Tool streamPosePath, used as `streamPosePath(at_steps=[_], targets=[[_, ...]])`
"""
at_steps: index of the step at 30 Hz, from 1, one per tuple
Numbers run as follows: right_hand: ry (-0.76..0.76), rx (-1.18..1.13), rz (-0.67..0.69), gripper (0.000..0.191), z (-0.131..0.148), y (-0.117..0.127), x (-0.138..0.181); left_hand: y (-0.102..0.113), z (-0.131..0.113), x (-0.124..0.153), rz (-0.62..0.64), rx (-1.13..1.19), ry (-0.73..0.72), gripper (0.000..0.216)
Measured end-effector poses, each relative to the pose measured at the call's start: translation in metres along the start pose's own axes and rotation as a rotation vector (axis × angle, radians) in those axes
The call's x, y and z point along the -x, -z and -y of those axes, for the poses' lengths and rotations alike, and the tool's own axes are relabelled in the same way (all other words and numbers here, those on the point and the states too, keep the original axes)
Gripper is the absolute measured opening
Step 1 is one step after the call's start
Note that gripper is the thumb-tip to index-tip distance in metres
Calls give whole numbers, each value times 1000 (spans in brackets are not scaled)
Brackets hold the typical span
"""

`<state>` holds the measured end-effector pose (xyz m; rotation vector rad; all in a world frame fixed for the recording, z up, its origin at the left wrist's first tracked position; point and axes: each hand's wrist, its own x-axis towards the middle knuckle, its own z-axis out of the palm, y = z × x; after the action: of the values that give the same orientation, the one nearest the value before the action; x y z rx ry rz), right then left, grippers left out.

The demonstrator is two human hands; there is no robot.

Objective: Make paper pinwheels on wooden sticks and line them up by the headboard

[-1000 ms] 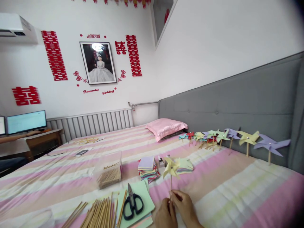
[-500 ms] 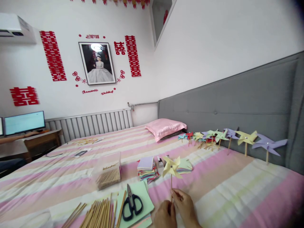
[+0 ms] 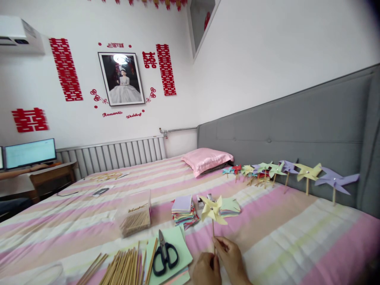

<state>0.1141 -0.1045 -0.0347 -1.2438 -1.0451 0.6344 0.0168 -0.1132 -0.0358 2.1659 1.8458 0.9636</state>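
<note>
Both of my hands pinch the thin wooden stick of a yellow paper pinwheel [image 3: 211,209], holding it upright over the striped bed. My left hand [image 3: 206,270] grips the stick low down, and my right hand [image 3: 230,257] closes on it just above. Black scissors [image 3: 163,251] lie on a green paper sheet [image 3: 178,243] to the left of my hands. A heap of wooden sticks [image 3: 124,268] lies further left.
A row of finished pinwheels [image 3: 285,170] leans on the grey headboard [image 3: 297,130] at the right. A stack of coloured paper squares [image 3: 184,211], a clear box of short sticks [image 3: 137,217] and a pink pillow [image 3: 207,158] rest on the bed. Monitors [image 3: 29,152] stand on a desk far left.
The pinwheel has tilted slightly to the left in my hands. My hands stay where they were.
</note>
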Motion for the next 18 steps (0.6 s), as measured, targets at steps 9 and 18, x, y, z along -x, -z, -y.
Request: streamPosePath(at_steps=[9,18], targets=[[-9,66,101,30,-3,0,2,-2,2,0,-13,-31,-8,25],[14,125,147,25,-2,0,4,-4,3,-1,-11,-37,17,22]])
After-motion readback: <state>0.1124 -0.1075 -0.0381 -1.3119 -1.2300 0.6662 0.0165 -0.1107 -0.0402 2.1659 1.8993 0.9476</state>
